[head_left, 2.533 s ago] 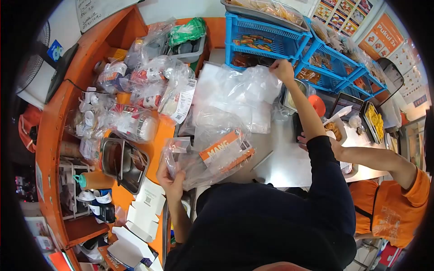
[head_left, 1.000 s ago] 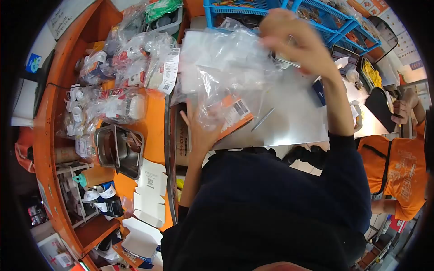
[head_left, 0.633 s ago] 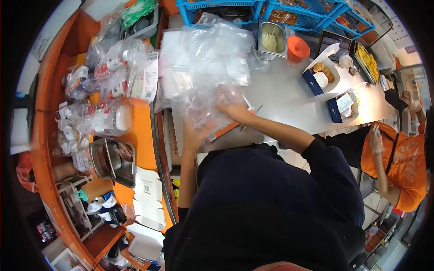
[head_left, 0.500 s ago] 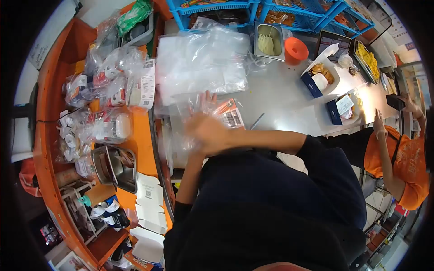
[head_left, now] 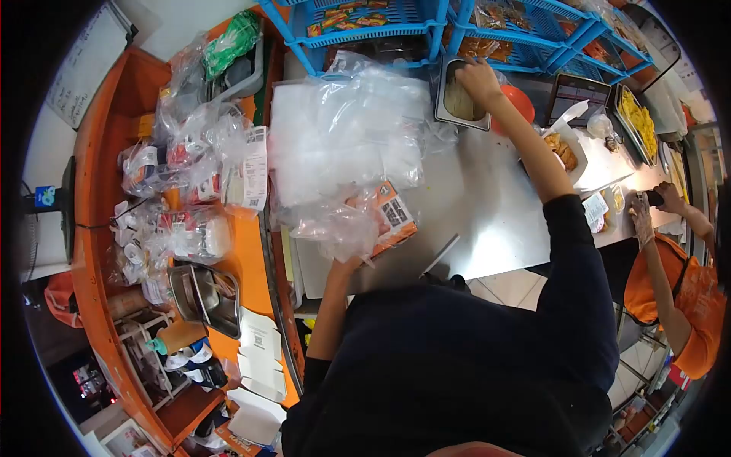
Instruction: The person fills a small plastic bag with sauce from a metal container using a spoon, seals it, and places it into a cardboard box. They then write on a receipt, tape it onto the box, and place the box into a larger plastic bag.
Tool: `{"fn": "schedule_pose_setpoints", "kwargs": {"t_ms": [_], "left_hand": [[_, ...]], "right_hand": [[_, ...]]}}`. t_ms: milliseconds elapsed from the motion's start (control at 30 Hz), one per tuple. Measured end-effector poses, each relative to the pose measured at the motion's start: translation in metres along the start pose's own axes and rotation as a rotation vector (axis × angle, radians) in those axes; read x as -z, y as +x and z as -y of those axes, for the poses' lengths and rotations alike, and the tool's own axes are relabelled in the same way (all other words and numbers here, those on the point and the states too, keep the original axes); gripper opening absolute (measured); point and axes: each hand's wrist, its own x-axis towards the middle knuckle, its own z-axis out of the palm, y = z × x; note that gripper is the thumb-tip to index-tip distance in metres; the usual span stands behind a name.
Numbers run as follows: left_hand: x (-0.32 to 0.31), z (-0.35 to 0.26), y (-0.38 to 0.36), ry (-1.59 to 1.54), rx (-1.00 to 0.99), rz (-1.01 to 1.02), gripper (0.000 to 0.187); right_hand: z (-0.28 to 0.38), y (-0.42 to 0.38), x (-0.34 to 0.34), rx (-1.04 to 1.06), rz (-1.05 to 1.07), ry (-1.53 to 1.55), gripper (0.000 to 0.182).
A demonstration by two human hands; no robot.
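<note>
Up at the metal container (head_left: 482,122) of pale thin strips, my right hand (head_left: 478,80) reaches in; its fingertips are hidden, so what it grips cannot be made out. My left hand (head_left: 346,266) is by the lower edge of a clear plastic bag (head_left: 335,228), its fingers mostly covered. Beside that bag, partly under the plastic, lies an orange box (head_left: 394,219) with a printed label. A stack of clear plastic bags (head_left: 343,129) spreads behind it on the metal table (head_left: 487,198).
A red round lid (head_left: 519,107) is right of the container. Blue crates (head_left: 365,34) line the back. Food boxes (head_left: 571,152) and a tablet (head_left: 579,99) stand right. A co-worker in orange (head_left: 685,297) is at far right. Bagged items (head_left: 190,232) fill the left shelf.
My right hand has moved from over the bags, near my left hand, to the metal container. My left hand has moved down toward me, and more of the orange box shows.
</note>
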Motion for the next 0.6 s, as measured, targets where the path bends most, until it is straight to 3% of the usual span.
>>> {"fn": "schedule_pose_setpoints", "kwargs": {"t_ms": [100,133,167,200,233,267,300,333,367,400,467,567,600], "left_hand": [[0.002,-0.003,0.003,0.078,-0.007,0.014,0.052],[0.001,-0.008,0.0,-0.004,0.027,-0.047,0.051],[-0.003,-0.015,-0.001,-0.245,0.059,-0.241,0.042],[0.0,-0.023,-0.004,-0.247,0.055,-0.237,0.042],[0.008,-0.047,-0.008,0.403,-0.226,-0.34,0.038],[0.014,-0.047,-0.01,0.734,-0.364,-0.358,0.036],[0.021,-0.046,-0.013,1.063,-0.508,-0.43,0.034],[0.026,-0.021,-0.015,0.981,-0.574,-0.516,0.034],[0.029,-0.023,-0.018,0.942,-0.605,-0.561,0.034],[0.031,-0.025,-0.021,0.902,-0.636,-0.605,0.034],[0.035,-0.078,-0.026,0.044,0.133,-0.575,0.039],[0.035,-0.08,-0.032,0.22,0.104,-0.606,0.041],[0.027,-0.075,-0.034,0.084,-0.037,-0.591,0.044]], "right_hand": [[-0.006,-0.011,0.023,-0.016,-0.039,-0.041,0.011],[-0.009,-0.016,0.031,-0.069,-0.083,-0.059,0.009],[-0.012,-0.021,0.034,-0.072,-0.081,-0.062,0.009],[-0.016,-0.025,0.038,-0.066,-0.145,-0.028,0.007],[-0.019,-0.027,0.043,-0.06,-0.212,0.005,0.004],[-0.019,-0.031,0.057,-0.062,-0.217,0.002,0.004],[-0.017,-0.037,0.071,-0.142,-0.158,0.347,0.003],[-0.011,-0.043,0.086,-0.216,-0.093,0.694,0.005],[-0.003,-0.05,0.099,-0.215,-0.099,0.697,0.005],[0.007,-0.057,0.111,-0.137,-0.117,0.9,0.008],[0.042,-0.074,0.128,0.044,-0.129,1.247,0.011],[0.134,-0.109,0.152,0.336,-0.04,1.65,0.012],[0.17,-0.125,0.157,0.429,0.05,1.543,0.009]]}}
